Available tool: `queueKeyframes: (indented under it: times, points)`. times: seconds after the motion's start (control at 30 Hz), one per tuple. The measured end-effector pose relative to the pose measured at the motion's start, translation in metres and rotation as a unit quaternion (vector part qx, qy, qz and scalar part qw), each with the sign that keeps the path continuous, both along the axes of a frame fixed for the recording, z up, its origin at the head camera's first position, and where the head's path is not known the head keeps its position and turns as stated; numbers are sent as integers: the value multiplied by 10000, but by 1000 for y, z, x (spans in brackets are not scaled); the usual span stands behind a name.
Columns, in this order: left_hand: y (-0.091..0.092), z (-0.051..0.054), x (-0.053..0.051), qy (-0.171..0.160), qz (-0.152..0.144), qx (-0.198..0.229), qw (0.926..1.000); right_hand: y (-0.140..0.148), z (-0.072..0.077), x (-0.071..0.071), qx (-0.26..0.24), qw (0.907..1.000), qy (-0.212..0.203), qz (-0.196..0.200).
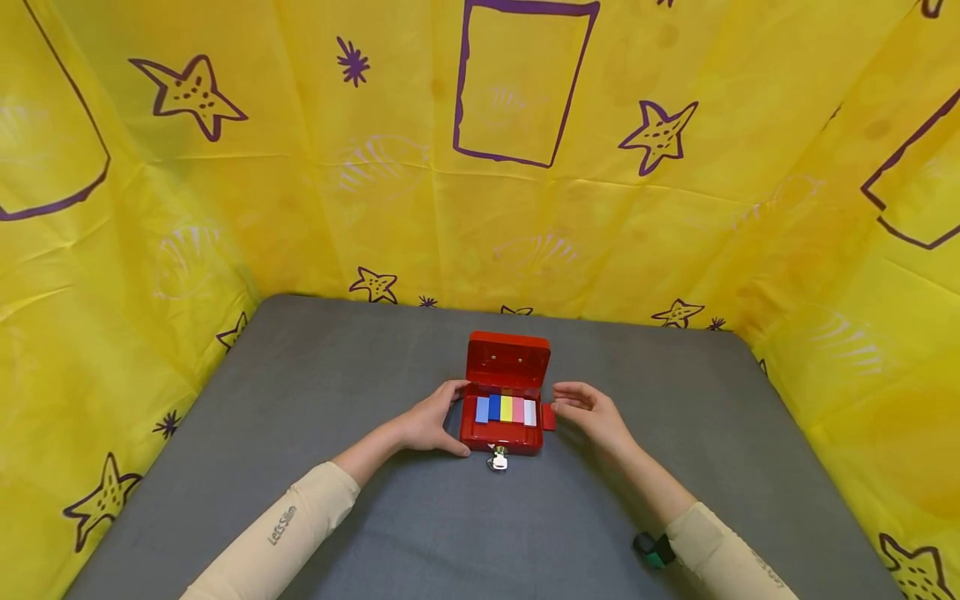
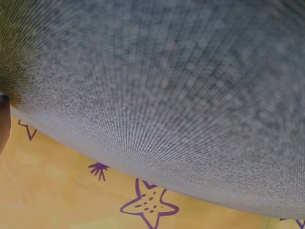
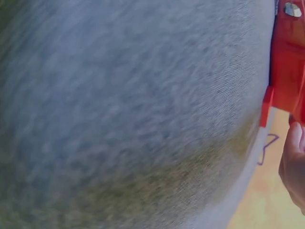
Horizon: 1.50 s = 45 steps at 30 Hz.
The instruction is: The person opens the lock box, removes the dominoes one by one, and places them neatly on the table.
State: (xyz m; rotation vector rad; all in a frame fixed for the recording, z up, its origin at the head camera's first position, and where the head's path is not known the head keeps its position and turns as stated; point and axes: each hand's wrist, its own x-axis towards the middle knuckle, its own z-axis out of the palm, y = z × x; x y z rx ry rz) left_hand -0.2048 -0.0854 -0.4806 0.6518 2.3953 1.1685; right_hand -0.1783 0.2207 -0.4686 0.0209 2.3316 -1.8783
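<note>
A red metal cash box [image 1: 501, 434] stands on the grey surface with its lid [image 1: 508, 360] raised. Inside lies a row of blocks, light blue [image 1: 482, 410], dark blue [image 1: 495, 408], yellow [image 1: 507, 408], pink [image 1: 518, 409] and white [image 1: 529, 412]. A key [image 1: 498, 459] hangs at the front lock. My left hand [image 1: 429, 423] holds the box's left end, thumb at the front corner, fingers toward the back. Against its right side is a small flat red piece [image 1: 549, 417]. Beside that piece, my right hand [image 1: 596, 417] has loosely bent fingers; contact is unclear.
Grey cloth [image 1: 360, 367] covers the table around the box. Yellow fabric walls [image 1: 405, 217] with purple starfish drawings rise at the back and both sides. A dark band with a green part [image 1: 656, 551] sits at the right forearm. The left wrist view shows mostly cloth.
</note>
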Motion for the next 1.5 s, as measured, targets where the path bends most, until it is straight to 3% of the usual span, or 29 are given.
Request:
queueKeyframes:
  times: [0.6,1.17,1.5]
  points:
    - [0,-1,0,-20,-3,35,10000,-21,15,5,-104,9999,-126,42]
    - [0,1,-1,-100,54,-12,9999,-41,21,-6,597,9950,370,703]
    - [0,0,0,-69,42,39,10000,-49,19,-8,1016,9913,404,727]
